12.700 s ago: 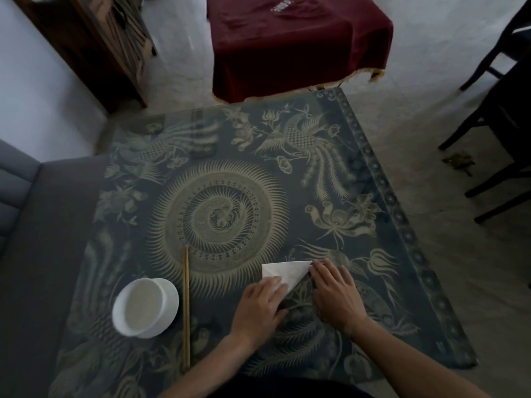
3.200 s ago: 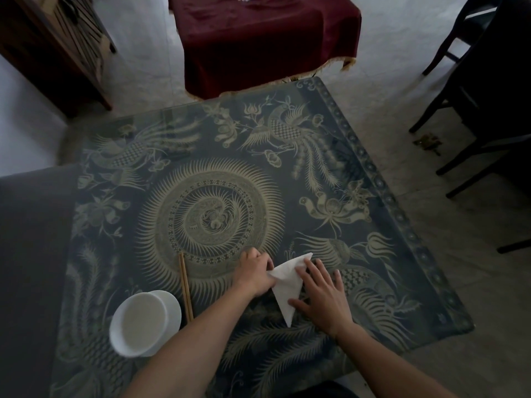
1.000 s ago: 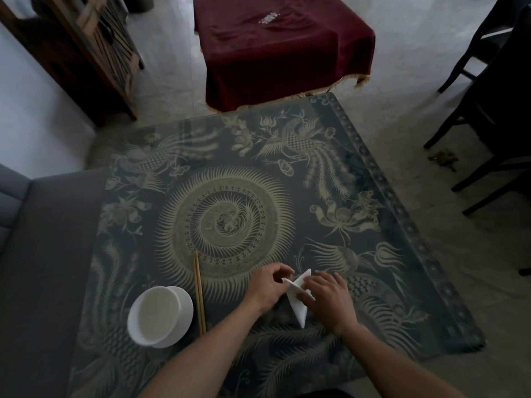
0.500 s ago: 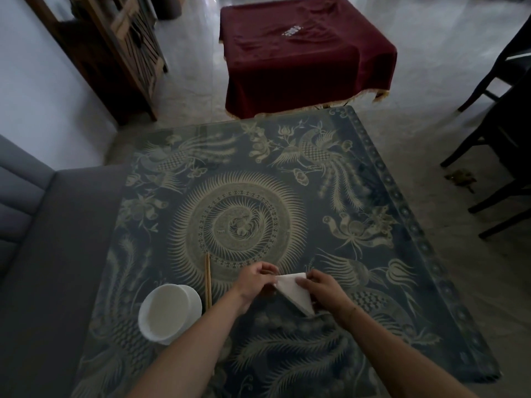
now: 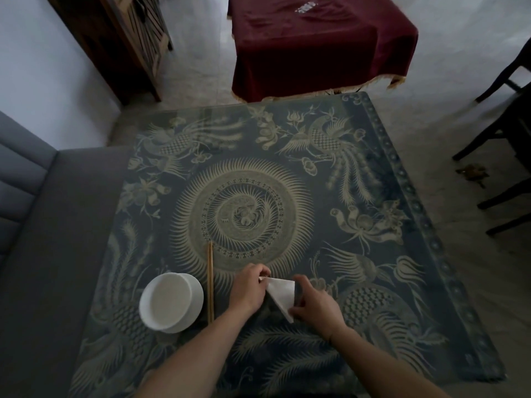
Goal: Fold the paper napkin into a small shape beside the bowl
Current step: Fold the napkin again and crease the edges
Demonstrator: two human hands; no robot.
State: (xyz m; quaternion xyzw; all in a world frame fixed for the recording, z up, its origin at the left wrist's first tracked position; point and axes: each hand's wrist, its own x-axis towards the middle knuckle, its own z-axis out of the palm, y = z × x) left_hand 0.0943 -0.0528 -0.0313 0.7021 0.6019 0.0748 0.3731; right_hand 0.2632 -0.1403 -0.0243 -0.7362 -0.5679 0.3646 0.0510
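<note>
A white paper napkin (image 5: 281, 293) folded into a narrow triangle is held between both hands, just above the patterned table (image 5: 359, 173). My left hand (image 5: 249, 290) pinches its upper left corner. My right hand (image 5: 316, 307) grips its right edge and lower point with curled fingers. The white bowl (image 5: 169, 301) stands to the left of my hands, with a pair of wooden chopsticks (image 5: 210, 281) lying lengthwise between the bowl and my left hand.
A grey sofa (image 5: 43, 239) borders the table on the left. Beyond the far edge stands a table under a dark red cloth (image 5: 316, 44) and a wooden cabinet (image 5: 120, 44). Dark chair legs (image 5: 505, 156) stand on the floor at right.
The napkin went from lying flat under my palms to being lifted and gripped at its corners. In the last half second both hands hold it much the same, the triangle turned slightly.
</note>
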